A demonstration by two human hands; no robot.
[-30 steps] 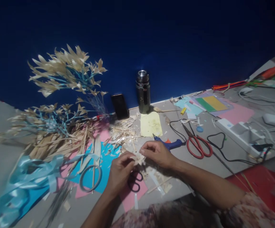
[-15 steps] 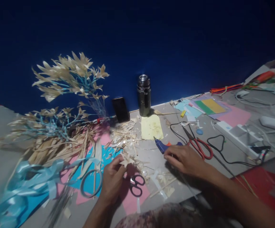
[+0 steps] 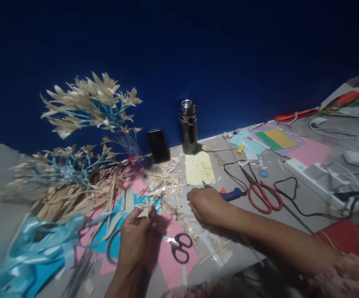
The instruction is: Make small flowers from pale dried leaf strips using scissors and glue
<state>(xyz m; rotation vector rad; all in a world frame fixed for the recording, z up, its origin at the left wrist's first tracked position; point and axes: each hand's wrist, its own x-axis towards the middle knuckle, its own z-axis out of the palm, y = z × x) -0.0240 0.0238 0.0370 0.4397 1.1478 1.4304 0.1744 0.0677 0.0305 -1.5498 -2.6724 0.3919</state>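
Note:
A small cream flower with pointed petals [image 3: 145, 209] is pinched between the thumb and fingers of my left hand [image 3: 134, 236], above the blue and pink paper. My right hand [image 3: 208, 207] is palm down with its fingers curled, just in front of the glue gun [image 3: 234, 194], covering part of it. What those fingers hold, if anything, is hidden. Black-handled scissors [image 3: 181, 250] lie on pink paper [image 3: 173, 269] between my forearms. Red-handled scissors [image 3: 264, 198] rest right of the glue gun. Dry husk scraps [image 3: 163, 182] litter the table beyond both hands.
Tall cream flowers on blue stems [image 3: 89, 103] stand at the left, above light blue ribbon [image 3: 45, 236]. A phone [image 3: 158, 145] and a steel flask [image 3: 188, 128] stand against the blue wall. A power strip [image 3: 316, 180] with cables lies at the right.
My hands, together at first, have parted. My left hand moved left with the flower. My right hand went right beside the glue gun, then came back left toward the scraps.

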